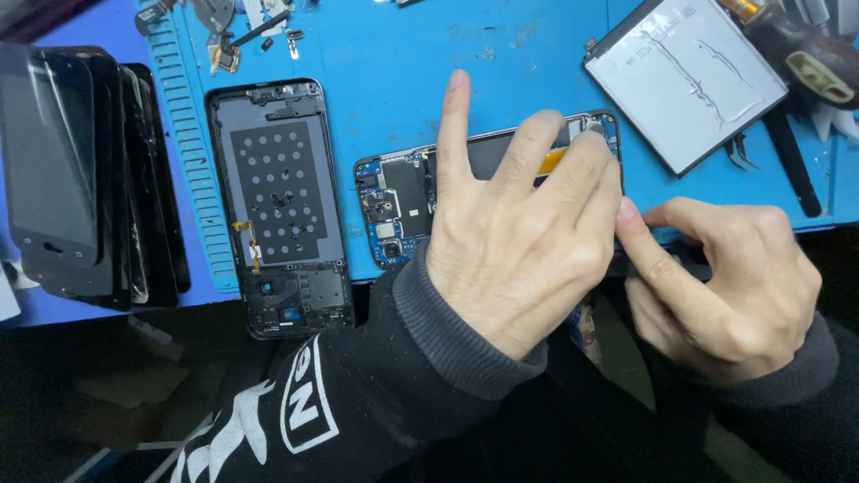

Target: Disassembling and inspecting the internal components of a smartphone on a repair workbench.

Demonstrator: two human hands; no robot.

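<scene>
An opened phone [394, 206] with a bare blue circuit board lies sideways on the blue mat [403, 54], near its front edge. My left hand [510, 241] lies flat over the phone's right part, fingers spread, pressing it down. My right hand [725, 286] is curled at the phone's right end, its thumb tip touching the edge just below my left fingers. Whether it holds a small tool is hidden. A black phone back frame [279, 206] lies upright to the left.
A silver-white battery [684, 80] lies at the back right, beside dark tools [796, 170]. A stack of dark phone screens [80, 170] stands at the left. Small screws and metal parts [224, 36] are scattered at the back left.
</scene>
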